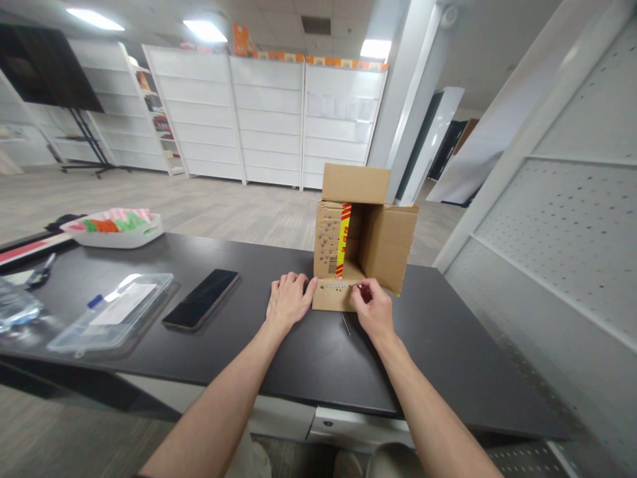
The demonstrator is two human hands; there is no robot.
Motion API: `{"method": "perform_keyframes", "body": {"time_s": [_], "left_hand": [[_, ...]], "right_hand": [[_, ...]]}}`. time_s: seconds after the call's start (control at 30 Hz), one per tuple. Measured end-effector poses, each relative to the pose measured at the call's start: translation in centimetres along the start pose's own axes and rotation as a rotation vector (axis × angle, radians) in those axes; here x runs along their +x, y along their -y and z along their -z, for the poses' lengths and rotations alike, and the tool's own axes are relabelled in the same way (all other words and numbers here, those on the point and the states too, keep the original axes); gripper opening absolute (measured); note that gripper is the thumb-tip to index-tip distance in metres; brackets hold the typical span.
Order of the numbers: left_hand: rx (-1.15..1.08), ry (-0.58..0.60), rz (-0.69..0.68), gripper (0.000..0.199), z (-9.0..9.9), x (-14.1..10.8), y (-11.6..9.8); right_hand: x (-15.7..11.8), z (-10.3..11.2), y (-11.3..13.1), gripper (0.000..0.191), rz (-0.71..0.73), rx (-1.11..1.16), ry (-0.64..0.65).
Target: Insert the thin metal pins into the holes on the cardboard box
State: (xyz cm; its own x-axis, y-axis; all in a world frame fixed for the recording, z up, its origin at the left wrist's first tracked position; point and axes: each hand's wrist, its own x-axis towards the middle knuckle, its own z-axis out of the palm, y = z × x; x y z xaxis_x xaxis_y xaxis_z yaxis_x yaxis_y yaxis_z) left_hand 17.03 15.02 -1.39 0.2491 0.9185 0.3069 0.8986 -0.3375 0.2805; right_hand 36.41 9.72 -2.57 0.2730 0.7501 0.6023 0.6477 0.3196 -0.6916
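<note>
Head view: a black table (279,358) bears an open box (371,232) lying on its side at the far edge; the left hand (287,300) presses flat beside its lower flap (332,297); the right hand (374,307) pinches that flap's edge; a nail (345,324) lies between the hands.

- The right hand (374,307) covers part of the lower flap of the open brown cardboard box (363,232); whatever its fingertips pinch is too small to tell.
- The thin dark rod (345,324) on the black bench (308,352) is too small to identify.
- The crumpled clear plastic bag (14,307) is cut off by the left edge.
- The print on the box's barcode label cannot be read.
</note>
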Motion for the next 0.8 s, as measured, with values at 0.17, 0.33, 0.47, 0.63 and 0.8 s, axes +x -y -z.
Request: {"method": "perform_keyframes", "body": {"time_s": [0.17, 0.33, 0.47, 0.63, 0.8], "left_hand": [[0.007, -0.014, -0.007, 0.055, -0.15, -0.08, 0.12], [0.011, -0.004, -0.014, 0.055, 0.01, -0.14, -0.01], [0.015, 0.004, -0.015, 0.055, 0.15, -0.07, -0.11], [0.010, 0.015, -0.003, 0.055, 0.07, -0.01, -0.05], [0.021, 0.008, 0.000, 0.055, 0.09, -0.07, -0.03]], "right_hand": [[-0.04, -0.12, -0.03, 0.015, 0.054, 0.006, 0.021], [-0.17, -0.31, -0.11, 0.017, 0.010, 0.106, 0.075], [-0.17, -0.30, 0.01, 0.019, -0.044, 0.181, 0.089], [-0.13, -0.29, 0.35, 0.027, -0.096, 0.232, 0.110], [-0.03, -0.34, 0.47, 0.035, -0.134, 0.289, 0.118]]}}
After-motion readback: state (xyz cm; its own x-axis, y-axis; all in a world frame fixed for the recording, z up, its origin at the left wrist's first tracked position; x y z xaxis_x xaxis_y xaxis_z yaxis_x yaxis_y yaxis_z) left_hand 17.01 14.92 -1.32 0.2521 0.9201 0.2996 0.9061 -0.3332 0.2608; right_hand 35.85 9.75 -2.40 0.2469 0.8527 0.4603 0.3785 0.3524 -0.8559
